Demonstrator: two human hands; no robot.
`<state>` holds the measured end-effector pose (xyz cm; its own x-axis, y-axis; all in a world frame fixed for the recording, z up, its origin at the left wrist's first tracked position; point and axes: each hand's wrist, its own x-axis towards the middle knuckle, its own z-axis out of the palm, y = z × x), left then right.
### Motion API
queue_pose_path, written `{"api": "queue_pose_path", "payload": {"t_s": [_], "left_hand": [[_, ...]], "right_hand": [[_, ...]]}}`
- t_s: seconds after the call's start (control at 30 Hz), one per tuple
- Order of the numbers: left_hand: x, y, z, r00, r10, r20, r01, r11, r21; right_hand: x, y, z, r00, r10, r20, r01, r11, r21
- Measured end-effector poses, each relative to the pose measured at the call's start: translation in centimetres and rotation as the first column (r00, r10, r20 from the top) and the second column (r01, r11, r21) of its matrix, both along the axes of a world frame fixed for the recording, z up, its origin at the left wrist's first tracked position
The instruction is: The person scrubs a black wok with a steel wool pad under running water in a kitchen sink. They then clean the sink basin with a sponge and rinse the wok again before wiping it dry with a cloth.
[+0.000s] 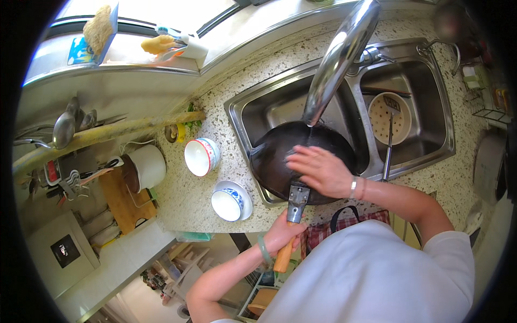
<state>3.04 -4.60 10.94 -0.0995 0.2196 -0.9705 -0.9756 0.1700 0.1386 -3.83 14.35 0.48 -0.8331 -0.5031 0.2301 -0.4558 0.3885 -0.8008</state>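
Note:
A dark wok with a wooden handle rests over the left basin of the steel sink, under the tap. A thin stream of water falls from the spout into it. My left hand is wrapped round the handle near its metal socket. Inside the wok, my right hand lies palm down with its fingers stretched out, close to or touching the wet surface. Whether anything lies under that palm is hidden.
The right basin holds a white colander, a long-handled spatula and chopsticks. Left of the sink stand a red-rimmed bowl and a blue-patterned bowl. Farther left are a white pot and a wooden board.

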Motion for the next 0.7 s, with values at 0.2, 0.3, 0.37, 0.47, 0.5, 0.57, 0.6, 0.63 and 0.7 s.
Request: {"api": "queue_pose_path", "payload": {"t_s": [0.2,0.3,0.37,0.47,0.5,0.57,0.6,0.63,0.7], "left_hand": [[1.1,-0.5,0.6,0.998,0.064,0.007,-0.064,0.997,-0.050],[1.0,-0.1,1.0,0.998,0.056,0.006,-0.055,0.996,-0.067],[-3.5,2.5,0.7,0.990,-0.138,-0.034,0.139,0.990,0.028],[0.8,-0.4,0.1,0.998,0.059,0.008,-0.058,0.996,-0.064],[-0.3,0.4,-0.1,1.000,0.005,0.006,-0.004,1.000,-0.029],[0.2,-0.3,0.0,0.999,0.037,0.021,-0.037,0.999,-0.007],[0.6,-0.5,0.3,0.998,0.054,0.019,-0.054,0.999,-0.010],[0.9,-0.6,0.6,0.997,0.073,0.013,-0.073,0.997,-0.015],[0.0,0.0,0.7,0.999,0.032,0.000,-0.032,0.999,-0.019]], "right_hand": [[-7.6,-8.5,-9.2,0.957,0.220,0.189,-0.183,0.964,-0.194],[-11.1,-6.0,-18.8,0.947,0.187,0.260,-0.189,0.982,-0.018],[-12.8,6.4,-30.3,0.831,-0.087,0.550,0.017,0.991,0.132],[-5.6,2.5,-23.9,0.658,-0.273,0.702,-0.020,0.925,0.378],[-4.6,5.3,-26.1,0.511,-0.462,0.725,0.197,0.884,0.425],[-2.1,4.9,-21.6,0.727,-0.370,0.578,0.100,0.890,0.445],[0.4,3.6,-18.3,0.719,-0.474,0.507,0.451,0.875,0.179],[1.5,2.6,-13.2,0.756,-0.475,0.451,0.495,0.865,0.081],[1.7,2.1,-5.7,0.868,-0.412,0.279,0.427,0.904,0.007]]}}
